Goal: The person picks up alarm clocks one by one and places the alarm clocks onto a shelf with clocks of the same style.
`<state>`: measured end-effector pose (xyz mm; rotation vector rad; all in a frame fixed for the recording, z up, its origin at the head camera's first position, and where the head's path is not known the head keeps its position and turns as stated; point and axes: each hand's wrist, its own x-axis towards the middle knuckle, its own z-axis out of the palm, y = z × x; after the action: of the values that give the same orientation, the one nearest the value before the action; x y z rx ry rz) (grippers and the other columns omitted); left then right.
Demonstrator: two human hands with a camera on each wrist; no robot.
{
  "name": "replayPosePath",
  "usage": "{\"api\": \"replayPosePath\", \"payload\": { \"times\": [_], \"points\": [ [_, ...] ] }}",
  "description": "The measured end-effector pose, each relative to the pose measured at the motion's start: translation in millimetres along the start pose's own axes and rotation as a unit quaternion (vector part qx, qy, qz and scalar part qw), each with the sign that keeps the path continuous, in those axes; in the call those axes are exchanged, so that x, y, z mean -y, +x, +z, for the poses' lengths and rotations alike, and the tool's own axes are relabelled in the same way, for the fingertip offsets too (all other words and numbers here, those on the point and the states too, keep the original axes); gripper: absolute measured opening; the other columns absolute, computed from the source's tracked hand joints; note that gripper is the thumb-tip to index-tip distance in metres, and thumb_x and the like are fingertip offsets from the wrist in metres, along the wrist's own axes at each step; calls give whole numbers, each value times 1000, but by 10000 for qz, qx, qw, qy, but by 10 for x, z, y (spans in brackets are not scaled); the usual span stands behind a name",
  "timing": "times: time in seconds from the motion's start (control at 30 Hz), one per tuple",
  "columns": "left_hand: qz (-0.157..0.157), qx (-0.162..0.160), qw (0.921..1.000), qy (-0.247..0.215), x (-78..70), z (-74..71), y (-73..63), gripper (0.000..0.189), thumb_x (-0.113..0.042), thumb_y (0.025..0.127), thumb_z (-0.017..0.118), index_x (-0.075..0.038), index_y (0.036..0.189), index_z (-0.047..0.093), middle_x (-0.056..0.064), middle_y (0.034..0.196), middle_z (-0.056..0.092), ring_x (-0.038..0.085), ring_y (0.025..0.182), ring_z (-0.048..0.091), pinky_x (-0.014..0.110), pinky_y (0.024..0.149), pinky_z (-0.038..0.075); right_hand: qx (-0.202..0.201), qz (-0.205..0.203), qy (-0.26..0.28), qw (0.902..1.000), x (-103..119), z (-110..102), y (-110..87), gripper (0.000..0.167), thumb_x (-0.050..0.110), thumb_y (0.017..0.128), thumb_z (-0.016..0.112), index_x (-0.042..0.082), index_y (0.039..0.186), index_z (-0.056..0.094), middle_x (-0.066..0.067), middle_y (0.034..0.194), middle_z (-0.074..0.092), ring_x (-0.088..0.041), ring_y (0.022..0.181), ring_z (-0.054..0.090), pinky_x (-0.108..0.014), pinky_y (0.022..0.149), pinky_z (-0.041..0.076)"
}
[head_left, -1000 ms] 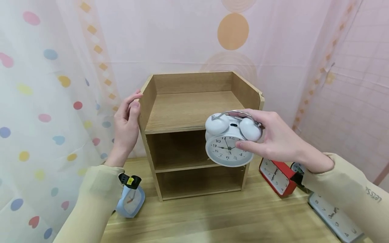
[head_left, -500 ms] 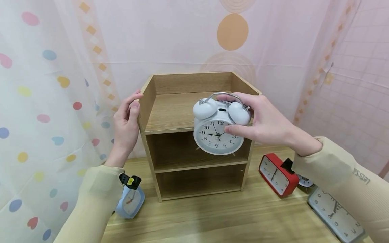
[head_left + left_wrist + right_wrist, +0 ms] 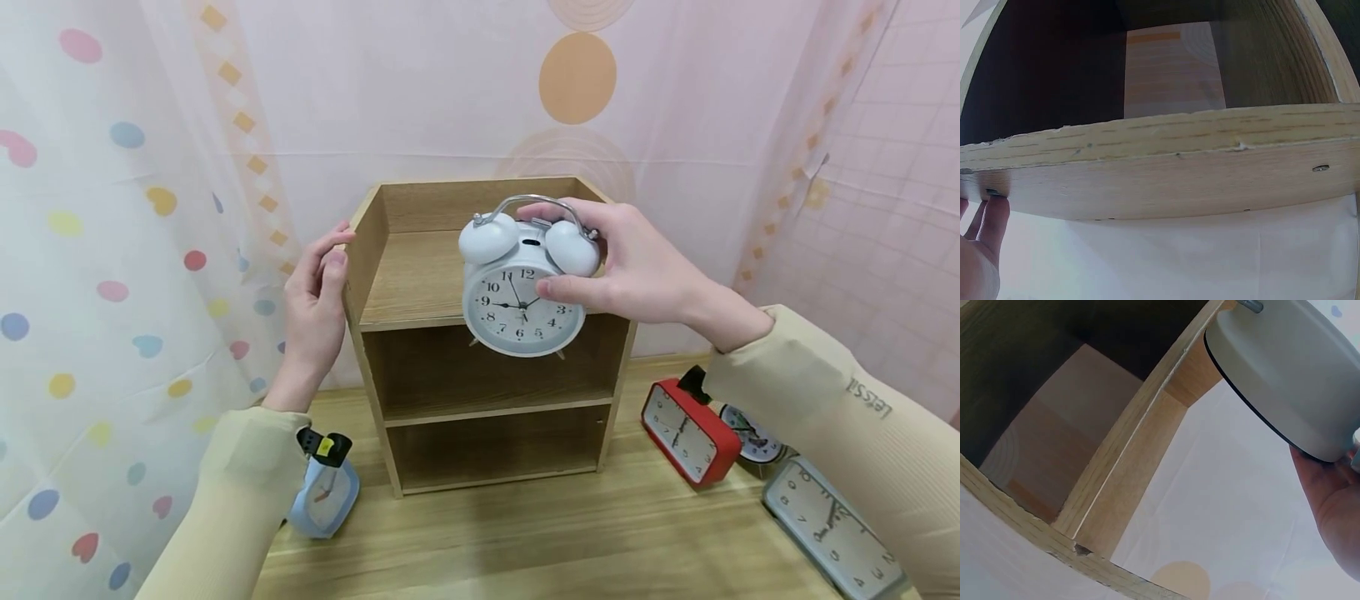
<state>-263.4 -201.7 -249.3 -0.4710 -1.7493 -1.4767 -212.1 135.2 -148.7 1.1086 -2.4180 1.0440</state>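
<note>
My right hand (image 3: pixel 626 267) grips a white twin-bell alarm clock (image 3: pixel 495 321), thumb across its face and fingers behind the bells. The clock is held upright, in front of the top level of a wooden shelf unit (image 3: pixel 487 412). In the right wrist view the clock's rounded body (image 3: pixel 1285 375) is beside the shelf's edge, with part of the hand (image 3: pixel 1341 515) beneath it. My left hand (image 3: pixel 315 292) rests its fingertips against the outside of the left side panel. The left wrist view shows those fingers (image 3: pixel 992 228) at the panel's outer face (image 3: pixel 1160 187).
A light blue clock (image 3: pixel 324 500) stands by my left wrist. On the right are a red square clock (image 3: pixel 690 433), a small dark round clock (image 3: pixel 752 435) and a grey-framed rectangular clock (image 3: pixel 832 529). A patterned curtain (image 3: pixel 450 83) hangs behind the shelf.
My right hand has lifted the white alarm clock up and to the left, from before the middle compartment to the top level. My left hand has stayed at the side panel.
</note>
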Motion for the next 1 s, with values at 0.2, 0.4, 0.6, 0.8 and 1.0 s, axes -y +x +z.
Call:
{"api": "replayPosePath", "payload": {
  "times": [0.2, 0.4, 0.6, 0.8, 1.0],
  "points": [
    [-2, 11, 10000, -7, 0, 18, 1, 36, -20, 109, 50, 0, 135, 63, 16, 157, 57, -6, 96, 55, 19, 84, 35, -12, -61, -85, 9999, 30, -14, 126, 61, 9, 86, 81, 12, 144, 62, -9, 129, 73, -18, 110, 70, -19, 89, 56],
    [42, 32, 9999, -104, 6, 57, 5, 35, -19, 109, 50, 2, 135, 63, 15, 156, 58, -7, 100, 60, 19, 84, 36, 45, -68, -55, 10000, 57, -32, 268, 64, 11, 85, 82, 12, 145, 61, -8, 135, 71, -18, 113, 69, -19, 92, 56],
    [14, 66, 9999, -158, 6, 64, -5, 36, -20, 109, 50, 2, 135, 63, 15, 156, 58, -4, 92, 57, 18, 83, 36, 98, -4, -51, 9999, 81, -1, 441, 63, 15, 85, 82, 16, 145, 61, -7, 127, 72, -16, 108, 68, -24, 89, 56],
    [-20, -48, 10000, 53, -5, -29, -16, 35, -23, 109, 50, -5, 135, 66, 11, 156, 59, 10, 147, 54, 16, 105, 42, 289, 78, -41, 9995, 131, 76, 683, 65, 20, 85, 81, 17, 147, 59, -11, 124, 72, -19, 107, 67, -29, 91, 55],
    [-28, -41, 9999, 141, -9, -65, -4, 35, -22, 110, 49, -5, 135, 66, 10, 156, 59, 10, 146, 54, 16, 108, 42, 520, 176, 146, 9984, 125, 139, 852, 65, 21, 87, 80, 15, 148, 57, -12, 124, 71, -20, 107, 69, -30, 91, 57]
  ]
}}
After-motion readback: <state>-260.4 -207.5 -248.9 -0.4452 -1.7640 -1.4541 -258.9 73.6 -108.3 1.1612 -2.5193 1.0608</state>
